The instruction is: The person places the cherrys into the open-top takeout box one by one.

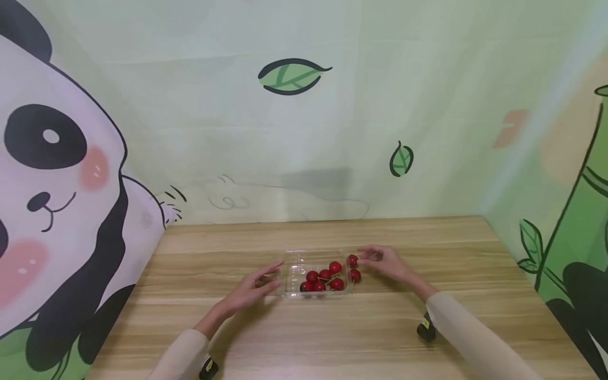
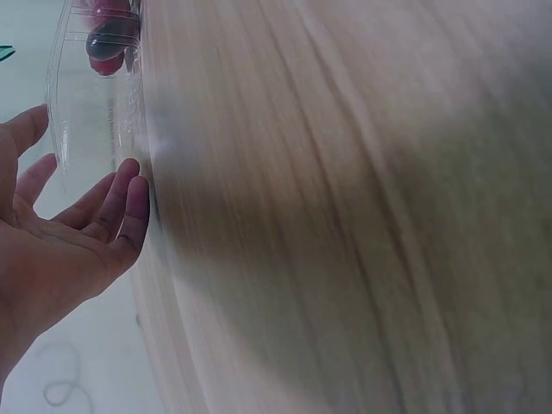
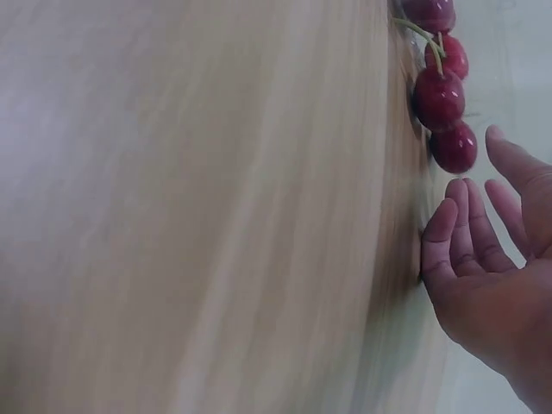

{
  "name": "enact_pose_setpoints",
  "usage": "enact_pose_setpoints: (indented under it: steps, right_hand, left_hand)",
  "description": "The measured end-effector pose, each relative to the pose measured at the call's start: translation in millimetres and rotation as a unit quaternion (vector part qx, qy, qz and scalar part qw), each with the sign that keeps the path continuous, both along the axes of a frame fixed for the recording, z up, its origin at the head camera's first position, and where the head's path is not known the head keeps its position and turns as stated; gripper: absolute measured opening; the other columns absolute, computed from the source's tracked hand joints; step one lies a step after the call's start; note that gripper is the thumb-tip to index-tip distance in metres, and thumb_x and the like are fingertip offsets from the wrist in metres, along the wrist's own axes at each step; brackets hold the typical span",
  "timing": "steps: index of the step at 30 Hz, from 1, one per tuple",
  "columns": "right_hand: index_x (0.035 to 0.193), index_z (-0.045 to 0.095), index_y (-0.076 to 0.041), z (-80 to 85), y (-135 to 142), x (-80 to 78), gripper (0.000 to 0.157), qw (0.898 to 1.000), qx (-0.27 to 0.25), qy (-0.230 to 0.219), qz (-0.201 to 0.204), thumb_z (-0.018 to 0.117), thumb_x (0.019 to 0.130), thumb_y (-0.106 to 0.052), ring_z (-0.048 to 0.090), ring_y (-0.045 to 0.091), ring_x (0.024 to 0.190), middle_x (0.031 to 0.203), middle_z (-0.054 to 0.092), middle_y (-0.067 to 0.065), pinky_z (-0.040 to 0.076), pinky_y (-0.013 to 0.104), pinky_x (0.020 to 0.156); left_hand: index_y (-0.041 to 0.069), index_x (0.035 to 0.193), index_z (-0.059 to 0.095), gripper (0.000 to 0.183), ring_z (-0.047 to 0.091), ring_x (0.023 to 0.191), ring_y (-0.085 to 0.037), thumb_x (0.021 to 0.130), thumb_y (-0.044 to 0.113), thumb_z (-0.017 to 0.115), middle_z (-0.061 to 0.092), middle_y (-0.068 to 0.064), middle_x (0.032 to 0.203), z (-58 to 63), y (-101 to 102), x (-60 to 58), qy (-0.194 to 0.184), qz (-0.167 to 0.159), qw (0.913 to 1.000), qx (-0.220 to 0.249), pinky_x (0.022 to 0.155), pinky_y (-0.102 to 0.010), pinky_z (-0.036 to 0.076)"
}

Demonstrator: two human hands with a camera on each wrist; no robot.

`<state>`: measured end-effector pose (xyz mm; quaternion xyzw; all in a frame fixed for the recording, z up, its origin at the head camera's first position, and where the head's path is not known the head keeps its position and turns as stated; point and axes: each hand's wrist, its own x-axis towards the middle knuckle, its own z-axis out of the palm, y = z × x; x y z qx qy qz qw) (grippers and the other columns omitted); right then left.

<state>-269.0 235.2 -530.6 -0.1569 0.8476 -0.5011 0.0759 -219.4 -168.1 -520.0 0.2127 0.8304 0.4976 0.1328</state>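
Observation:
A clear plastic container (image 1: 295, 270) lies on the wooden table with several red cherries (image 1: 335, 267) in it, some with green stems. Two more cherries (image 1: 354, 275) sit at its right end. My left hand (image 1: 254, 287) is at the left end, thumb and fingers spread, fingertips right at the container's wall (image 2: 86, 129). On the other side, my right hand (image 1: 386, 262) has its fingers loosely bent beside the end cherry (image 3: 453, 147). In the right wrist view, a small gap shows between those fingertips and this cherry, and the hand holds nothing.
The wooden table (image 1: 332, 338) runs back to a fabric backdrop (image 1: 214, 105) printed with a panda and leaves. Black wrist devices (image 1: 426, 328) hang below both light sleeves (image 1: 475, 332).

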Motion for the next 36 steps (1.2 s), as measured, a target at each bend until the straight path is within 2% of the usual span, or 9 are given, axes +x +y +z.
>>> enact_pose_setpoints:
  steps: [5,12,20,29,33,36]
  right_hand:
    - [0.135,0.06,0.005,-3.5,-9,-2.7,0.049,1.0,-0.002,-0.01,0.002,0.075,0.094,-0.017,0.071,0.031,0.101,0.117,0.071,0.025,0.058,0.025,0.08]
    - [0.132,0.06,0.01,-7.3,-18,-4.7,0.048,0.999,0.026,0.029,0.024,0.075,0.092,-0.012,0.073,0.032,0.096,0.115,0.071,0.027,0.061,0.03,0.084]
    - [0.131,0.062,0.008,-7.1,-21,-5.2,0.046,0.999,0.032,0.024,0.01,0.075,0.092,-0.013,0.071,0.031,0.1,0.116,0.071,0.024,0.061,0.035,0.088]
    - [0.128,0.064,0.008,-6.9,-18,-4.3,0.043,0.999,0.018,0.032,-0.003,0.076,0.091,-0.011,0.071,0.031,0.094,0.114,0.07,0.027,0.057,0.02,0.077]
    - [0.128,0.064,0.006,-0.9,-15,-2.4,0.042,1.0,0.012,0.0,-0.029,0.075,0.093,-0.015,0.072,0.027,0.092,0.119,0.068,0.027,0.058,0.024,0.07]
    - [0.129,0.063,0.007,6.6,-15,-1.5,0.042,0.999,-0.002,-0.018,-0.041,0.073,0.094,-0.014,0.071,0.025,0.08,0.12,0.067,0.028,0.056,0.026,0.06]
  left_hand:
    - [0.009,0.157,0.039,0.057,0.054,0.133,-0.05,0.104,0.018,0.058,0.045,-0.032,0.153,-2.1,3,-1.5,-0.001,-0.003,1.0,0.008,0.109,-0.06,0.047]
    - [0.008,0.158,0.037,0.058,0.053,0.134,-0.05,0.105,0.017,0.058,0.045,-0.032,0.152,-4.2,5,-2.6,-0.006,0.004,0.9999,0.015,0.111,-0.059,0.045]
    - [0.008,0.158,0.037,0.058,0.053,0.135,-0.05,0.105,0.018,0.059,0.045,-0.033,0.152,-6.4,5,-2.9,-0.003,0.008,0.9999,0.014,0.112,-0.06,0.044]
    - [0.01,0.159,0.036,0.059,0.051,0.136,-0.051,0.105,0.021,0.059,0.044,-0.032,0.154,-7.2,4,-2.2,-0.012,0.011,0.9998,0.015,0.113,-0.061,0.043]
    - [0.01,0.159,0.036,0.059,0.052,0.135,-0.05,0.105,0.021,0.058,0.045,-0.032,0.153,-7.8,3,-2.2,-0.01,0.012,0.9998,0.014,0.112,-0.06,0.044]
    - [0.01,0.159,0.036,0.059,0.052,0.135,-0.05,0.105,0.022,0.058,0.045,-0.032,0.153,-8.1,2,-1.8,-0.011,0.015,0.9998,0.013,0.112,-0.06,0.044]
